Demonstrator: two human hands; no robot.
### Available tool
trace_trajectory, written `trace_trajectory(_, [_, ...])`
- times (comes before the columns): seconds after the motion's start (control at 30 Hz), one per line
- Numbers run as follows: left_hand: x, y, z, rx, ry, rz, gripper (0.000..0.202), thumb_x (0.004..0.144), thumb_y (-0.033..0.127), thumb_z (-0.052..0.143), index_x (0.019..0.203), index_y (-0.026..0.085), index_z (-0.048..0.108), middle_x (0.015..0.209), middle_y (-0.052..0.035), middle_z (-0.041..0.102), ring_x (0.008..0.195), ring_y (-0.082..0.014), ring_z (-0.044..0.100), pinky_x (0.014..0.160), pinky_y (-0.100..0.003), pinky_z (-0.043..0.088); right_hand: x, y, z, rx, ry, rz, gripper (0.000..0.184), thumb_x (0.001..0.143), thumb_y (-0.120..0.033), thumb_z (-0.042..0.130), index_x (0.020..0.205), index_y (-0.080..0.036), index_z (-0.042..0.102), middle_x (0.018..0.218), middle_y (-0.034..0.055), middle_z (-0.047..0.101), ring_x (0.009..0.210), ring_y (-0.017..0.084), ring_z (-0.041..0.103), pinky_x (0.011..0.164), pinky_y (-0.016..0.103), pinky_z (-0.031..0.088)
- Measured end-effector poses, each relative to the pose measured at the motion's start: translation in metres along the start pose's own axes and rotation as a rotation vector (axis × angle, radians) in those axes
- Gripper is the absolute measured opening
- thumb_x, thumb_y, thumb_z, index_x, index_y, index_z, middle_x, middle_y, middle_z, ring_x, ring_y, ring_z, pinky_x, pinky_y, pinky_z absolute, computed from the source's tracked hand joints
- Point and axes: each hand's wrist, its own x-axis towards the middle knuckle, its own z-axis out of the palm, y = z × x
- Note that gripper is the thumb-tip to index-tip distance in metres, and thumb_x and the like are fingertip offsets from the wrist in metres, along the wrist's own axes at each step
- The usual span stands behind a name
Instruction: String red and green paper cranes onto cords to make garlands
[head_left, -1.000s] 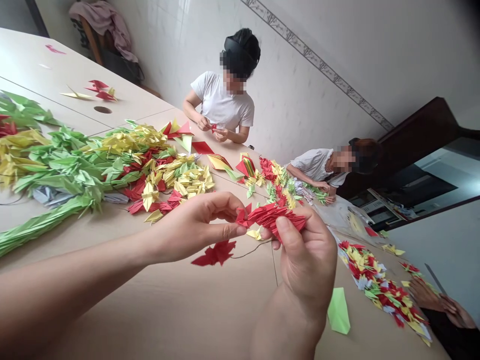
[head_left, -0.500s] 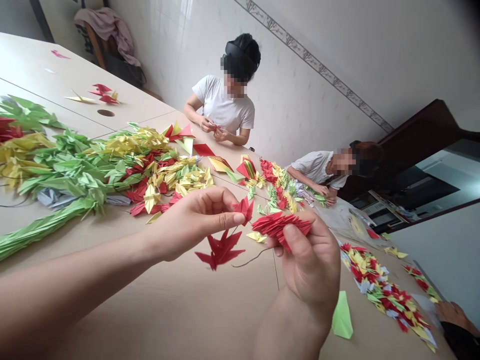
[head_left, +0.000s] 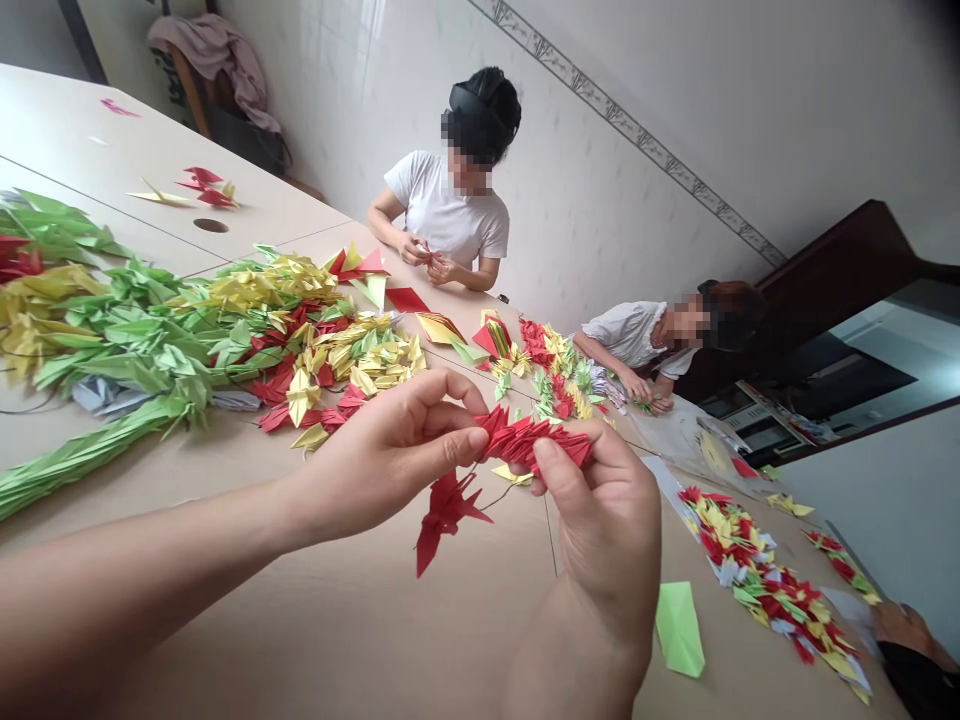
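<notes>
My right hand (head_left: 600,490) grips a tightly packed stack of red paper cranes (head_left: 536,443) between thumb and fingers. At the stack's left end, my left hand (head_left: 420,440) pinches a red paper crane (head_left: 492,424), which now touches the stack. Below the left fingers dangles another red paper crane (head_left: 448,515) with its wings spread. A thin dark cord (head_left: 499,495) shows between the hanging crane and the stack; where it runs inside the folds is hidden. Behind the hands, a yellow folded paper piece (head_left: 512,474) lies on the table.
Heaped green, yellow and red cranes (head_left: 150,330) cover the table's left side. A green paper sheet (head_left: 680,630) lies right of my forearm. Mixed strung cranes (head_left: 772,580) stretch along the right. Across the table (head_left: 360,620), two co-workers (head_left: 457,220) handle paper; another person's hand (head_left: 904,630) rests far right.
My hands have come together: the pinched crane now meets the stack, which has moved left. The dangling crane has swung and turned, its tip pointing down.
</notes>
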Motion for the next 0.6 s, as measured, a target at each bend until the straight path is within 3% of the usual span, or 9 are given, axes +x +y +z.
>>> trace_trajectory(0.2, [-0.0002, -0.0021, 0.0007, -0.012, -0.040, 0.004, 0.024, 0.086, 0.023, 0.069, 0.094, 0.019, 0.047, 0.083, -0.0023, 0.072, 0.074, -0.0154, 0.069, 0.067, -0.028, 0.057, -0.0008, -0.0020, 0.0019, -0.046, 0.009, 0.038, 0.013, 0.087, -0.027, 0.067, 0.075, -0.022, 0.062, 0.062, -0.0074, 0.060, 0.058, 0.007, 0.055, 0.056, 0.019, 0.045])
trace_trajectory(0.37, [-0.0013, -0.0038, 0.0002, 0.061, 0.028, -0.009, 0.025, 0.086, 0.028, 0.069, 0.094, 0.020, 0.047, 0.070, 0.0032, 0.066, 0.057, -0.0100, 0.063, 0.050, -0.020, 0.051, -0.0025, -0.0069, 0.0056, -0.062, -0.010, 0.105, 0.013, 0.086, -0.027, 0.068, 0.076, -0.022, 0.062, 0.062, -0.0071, 0.060, 0.056, 0.007, 0.052, 0.053, 0.018, 0.044])
trace_trajectory(0.47, [-0.0018, -0.0039, 0.0003, 0.077, 0.062, 0.011, 0.024, 0.086, 0.027, 0.068, 0.096, 0.021, 0.047, 0.071, 0.0033, 0.066, 0.056, -0.0070, 0.059, 0.049, -0.015, 0.047, -0.0026, -0.0087, 0.0078, -0.014, -0.049, 0.128, 0.011, 0.086, -0.027, 0.067, 0.079, -0.023, 0.061, 0.066, -0.0062, 0.066, 0.059, 0.008, 0.059, 0.054, 0.018, 0.045])
trace_trajectory(0.6, [-0.0004, -0.0033, 0.0010, -0.067, 0.032, -0.041, 0.032, 0.085, 0.027, 0.070, 0.102, 0.023, 0.043, 0.073, 0.0021, 0.068, 0.059, -0.0119, 0.065, 0.054, -0.023, 0.054, -0.0022, -0.0081, 0.0091, 0.050, -0.089, 0.145, 0.010, 0.088, -0.027, 0.065, 0.081, -0.023, 0.057, 0.069, -0.0047, 0.070, 0.059, 0.010, 0.063, 0.050, 0.018, 0.045])
